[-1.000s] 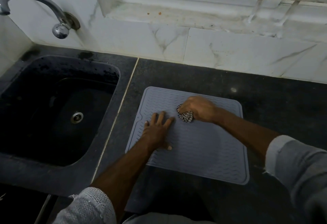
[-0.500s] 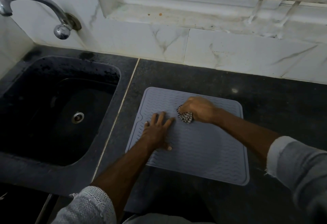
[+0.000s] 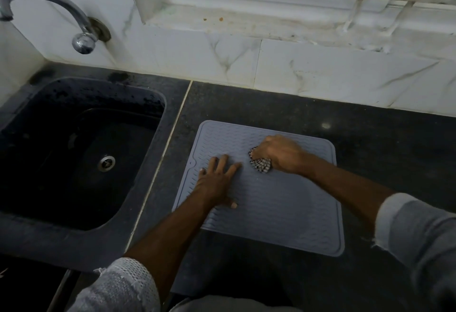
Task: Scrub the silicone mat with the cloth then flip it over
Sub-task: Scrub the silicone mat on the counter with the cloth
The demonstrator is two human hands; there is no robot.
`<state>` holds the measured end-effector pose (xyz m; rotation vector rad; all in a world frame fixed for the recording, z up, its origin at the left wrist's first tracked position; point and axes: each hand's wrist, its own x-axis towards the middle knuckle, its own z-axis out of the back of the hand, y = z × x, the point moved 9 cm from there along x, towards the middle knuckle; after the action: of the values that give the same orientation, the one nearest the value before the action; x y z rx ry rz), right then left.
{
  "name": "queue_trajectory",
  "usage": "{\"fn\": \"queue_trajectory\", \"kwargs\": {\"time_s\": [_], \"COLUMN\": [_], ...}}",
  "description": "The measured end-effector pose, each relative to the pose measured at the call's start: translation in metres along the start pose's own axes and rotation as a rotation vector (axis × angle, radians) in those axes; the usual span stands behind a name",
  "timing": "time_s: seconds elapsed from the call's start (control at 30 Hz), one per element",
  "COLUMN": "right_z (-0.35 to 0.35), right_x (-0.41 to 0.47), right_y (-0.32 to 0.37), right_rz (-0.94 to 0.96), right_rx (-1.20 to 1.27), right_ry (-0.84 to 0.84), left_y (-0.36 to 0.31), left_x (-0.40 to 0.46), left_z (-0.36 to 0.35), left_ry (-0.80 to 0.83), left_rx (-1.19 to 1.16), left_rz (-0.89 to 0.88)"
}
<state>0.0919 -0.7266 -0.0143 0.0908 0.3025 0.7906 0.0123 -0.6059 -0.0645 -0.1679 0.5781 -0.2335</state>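
A grey ridged silicone mat (image 3: 283,213) lies flat on the dark counter to the right of the sink. My left hand (image 3: 217,181) rests flat on the mat's left part, fingers straight and spread, pressing it down. My right hand (image 3: 278,153) grips a bunched checked cloth (image 3: 260,165) and holds it against the mat near its upper middle. Most of the cloth is hidden under my fingers.
A black sink (image 3: 74,153) with a metal drain sits to the left, with a curved tap (image 3: 81,40) on the wall above it. A marble backsplash and a window sill (image 3: 246,23) run along the back. Dark counter (image 3: 382,151) surrounds the mat.
My right hand with the cloth has shifted very slightly on the mat. My left hand stays pressed in the same spot.
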Motion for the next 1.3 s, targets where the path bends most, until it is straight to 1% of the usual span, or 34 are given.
{"fn": "queue_trajectory", "kwargs": {"time_s": [0.1,0.13,0.23,0.27,0.33,0.4,0.53,0.6,0.63,0.77,0.87,0.97,1.03,1.13,1.17,1.23,1.3], "right_z": [0.000,0.003,0.018,0.017,0.005,-0.007,-0.012,-0.010,-0.008,0.006,-0.005,-0.013,-0.016,-0.016,-0.014,-0.003,-0.003], "right_x": [-0.005,-0.003,0.010,0.014,0.021,0.016,-0.017,-0.026,-0.025,0.000,0.012,-0.007,-0.027,-0.042,-0.041,-0.029,-0.010], "right_y": [-0.014,-0.015,-0.003,0.005,0.018,0.016,-0.022,-0.032,-0.033,-0.015,0.001,-0.015,-0.034,-0.045,-0.044,-0.038,-0.021], "right_rz": [-0.019,-0.023,0.010,0.022,0.043,0.053,0.023,0.024,0.020,-0.004,-0.021,-0.056,-0.054,0.030,0.021,-0.026,-0.005], "right_rx": [0.012,0.026,0.041,0.024,-0.039,-0.061,-0.037,-0.082,-0.100,-0.092,-0.058,0.017,-0.003,-0.115,-0.116,-0.068,-0.059], "right_ry": [0.066,0.054,-0.116,-0.135,-0.106,-0.091,-0.065,-0.047,-0.055,-0.186,-0.209,-0.241,-0.210,-0.144,-0.142,-0.201,-0.206], "left_y": [-0.001,-0.001,-0.001,-0.001,-0.001,0.000,0.000,-0.001,-0.001,-0.004,-0.004,-0.002,-0.001,-0.001,-0.001,0.000,0.000], "left_x": [-0.001,-0.001,0.001,0.002,0.005,0.006,0.003,0.002,0.001,0.001,0.002,0.002,0.001,0.003,0.004,0.004,0.005], "left_z": [0.001,0.001,0.001,0.000,-0.001,-0.002,-0.001,0.000,0.001,0.003,0.004,0.003,0.002,0.001,0.001,0.001,0.001], "left_ry": [-0.003,-0.005,0.000,0.006,0.015,0.013,0.002,-0.001,0.000,0.025,0.017,-0.011,-0.017,-0.018,-0.017,-0.014,-0.014], "left_rx": [0.007,0.008,0.020,0.033,0.053,0.051,0.038,0.037,0.039,0.046,0.064,0.053,0.046,0.047,0.051,0.054,0.056], "left_rz": [0.000,0.000,0.006,0.011,0.021,0.024,0.021,0.026,0.027,0.039,0.039,0.019,0.015,0.015,0.014,0.014,0.014]}}
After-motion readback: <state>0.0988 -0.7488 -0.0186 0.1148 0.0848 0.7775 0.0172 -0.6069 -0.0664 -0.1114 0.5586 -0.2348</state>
